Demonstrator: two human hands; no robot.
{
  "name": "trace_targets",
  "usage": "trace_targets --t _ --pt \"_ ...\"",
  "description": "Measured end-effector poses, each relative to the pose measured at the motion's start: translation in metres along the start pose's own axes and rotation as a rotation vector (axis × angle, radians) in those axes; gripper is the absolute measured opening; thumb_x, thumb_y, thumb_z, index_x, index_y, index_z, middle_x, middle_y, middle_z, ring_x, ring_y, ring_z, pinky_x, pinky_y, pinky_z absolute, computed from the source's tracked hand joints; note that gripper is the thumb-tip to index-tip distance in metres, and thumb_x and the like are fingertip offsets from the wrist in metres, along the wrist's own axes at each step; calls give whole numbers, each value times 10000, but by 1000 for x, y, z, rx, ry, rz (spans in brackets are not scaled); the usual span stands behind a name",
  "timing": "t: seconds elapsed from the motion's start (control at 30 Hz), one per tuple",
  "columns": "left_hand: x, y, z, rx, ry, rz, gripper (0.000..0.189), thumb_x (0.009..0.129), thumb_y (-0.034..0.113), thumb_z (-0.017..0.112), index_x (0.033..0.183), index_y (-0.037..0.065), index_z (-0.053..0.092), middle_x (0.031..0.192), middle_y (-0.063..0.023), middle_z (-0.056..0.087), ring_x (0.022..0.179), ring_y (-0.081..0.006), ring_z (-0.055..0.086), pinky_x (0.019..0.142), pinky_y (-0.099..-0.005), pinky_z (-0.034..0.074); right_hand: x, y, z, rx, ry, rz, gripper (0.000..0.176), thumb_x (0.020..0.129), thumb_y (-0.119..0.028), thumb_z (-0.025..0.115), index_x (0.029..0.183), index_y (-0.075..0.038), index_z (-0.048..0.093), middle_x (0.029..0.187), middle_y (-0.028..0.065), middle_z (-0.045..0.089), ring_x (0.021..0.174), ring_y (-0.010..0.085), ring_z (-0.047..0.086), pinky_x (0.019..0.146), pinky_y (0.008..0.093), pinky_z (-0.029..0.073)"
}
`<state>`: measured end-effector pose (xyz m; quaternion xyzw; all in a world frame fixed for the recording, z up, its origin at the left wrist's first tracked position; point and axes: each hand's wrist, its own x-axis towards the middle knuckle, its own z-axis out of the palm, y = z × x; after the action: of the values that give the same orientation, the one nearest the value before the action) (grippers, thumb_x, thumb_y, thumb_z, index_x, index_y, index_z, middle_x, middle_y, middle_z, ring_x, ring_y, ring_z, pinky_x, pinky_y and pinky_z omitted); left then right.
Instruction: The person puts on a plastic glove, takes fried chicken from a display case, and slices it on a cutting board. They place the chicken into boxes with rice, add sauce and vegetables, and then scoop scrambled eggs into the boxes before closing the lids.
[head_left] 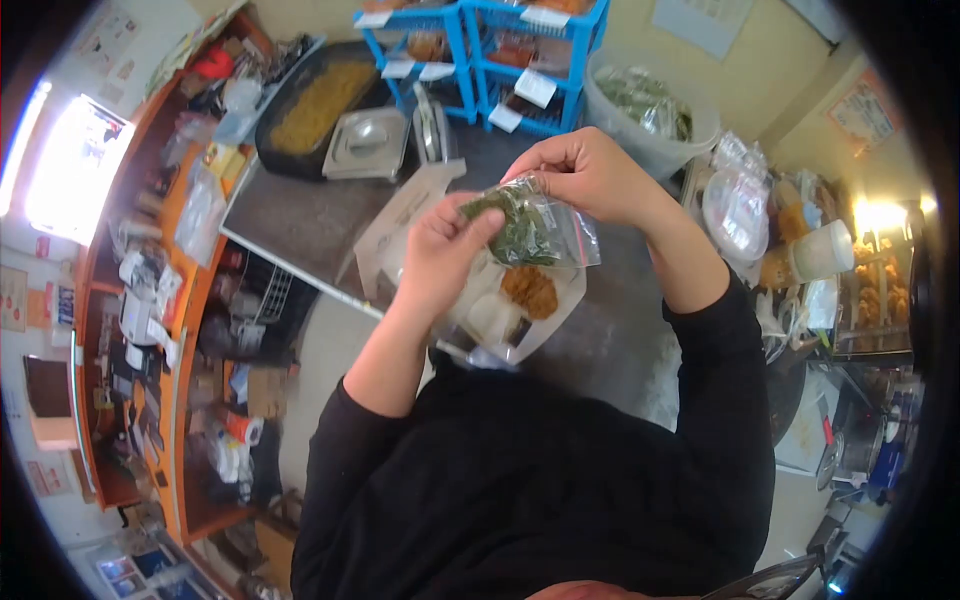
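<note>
Left hand (440, 256), right hand (592, 178): both gripping flat clear plastic bag (568, 238) | out: round orange-brown crumbly mound (530, 292) | not out: green leaves (522, 232)

Apparently "TRECY" on a wall sign (65, 304)

Bag (535, 225): clear thin plastic, glossy, crinkled. Table (290, 210): dark grey, smooth, dull sheen, pale metal-looking edge. Opened wrap (400, 215): matt, brownish, paper or card look. Racks (468, 60): blue plastic, smooth. Lidded container (367, 143): shiny metal. Tub (650, 115): translucent plastic, smooth. Shelving (180, 330): orange wood look, smooth. Sleeves (722, 350): black cloth, matt. Tags (535, 88): white, paper look.
</note>
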<state>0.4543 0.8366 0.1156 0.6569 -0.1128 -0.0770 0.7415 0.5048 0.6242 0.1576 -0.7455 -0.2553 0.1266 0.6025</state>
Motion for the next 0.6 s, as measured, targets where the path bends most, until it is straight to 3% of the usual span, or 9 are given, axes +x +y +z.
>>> trace_targets --t 0.07,0.1,0.2,0.23,0.3,0.43,0.53,0.6 --pt "-1 -9 -16 122 140 21 264 902 98 627 1148 6 599 901 -10 631 809 -85 590 716 -257 479 -8 -6 11 -178 -49 205 222 803 -15 629 1014 -36 692 785 20 687 706 43 598 640 208 468" --pt "1 -26 -30 205 233 178 190 872 83 649 1055 32 654 782 -14 647 626 -97 563 605 -266 461 -8 -9 12 -280 -74 295 234 786 -10 640 1013 -38 690 780 24 687 710 48 608 645 214 475" --pt "-1 -46 -74 757 389 366 227 814 67 692 1040 83 669 793 -43 632 639 -154 562 594 -309 463 -21 37 20 -242 -166 158 274 736 -17 681 1008 -47 690 739 33 681 679 95 635 637 251 489" --pt "-1 -57 -86 950 423 418 217 812 83 687 1028 94 675 812 -56 623 676 -185 572 608 -328 475 -23 47 27 -375 -202 176 270 707 -16 634 966 -73 685 739 56 678 729 212 653 711 352 502" --pt "-1 -83 -105 1337 482 521 198 809 115 678 1006 115 687 850 -80 604 751 -245 591 637 -367 499 -27 85 52 -616 -142 47 256 717 -27 626 961 -76 685 809 62 673 796 229 646 744 373 503" --pt "2 -147 -118 1533 191 112 208 883 227 568 999 102 689 942 -94 585 893 -284 599 717 -421 524 -36 139 100 -1044 -192 -60 204 743 -60 603 928 -86 686 979 82 649 949 269 617 828 400 488" --pt "2 -160 -120 1373 17 -229 358 849 288 615 1158 109 630 1008 -124 599 1008 -318 586 798 -435 510 -46 174 118 -849 -287 1 240 761 -76 591 981 -112 679 996 76 637 1001 291 592 868 399 468" --pt "-4 -154 -130 1186 -25 -202 541 781 278 694 1269 101 543 1102 -149 581 1077 -347 560 857 -439 491 -57 176 118 -578 -148 165 267 761 -67 604 1019 -105 663 998 99 628 1009 298 582 868 396 460"
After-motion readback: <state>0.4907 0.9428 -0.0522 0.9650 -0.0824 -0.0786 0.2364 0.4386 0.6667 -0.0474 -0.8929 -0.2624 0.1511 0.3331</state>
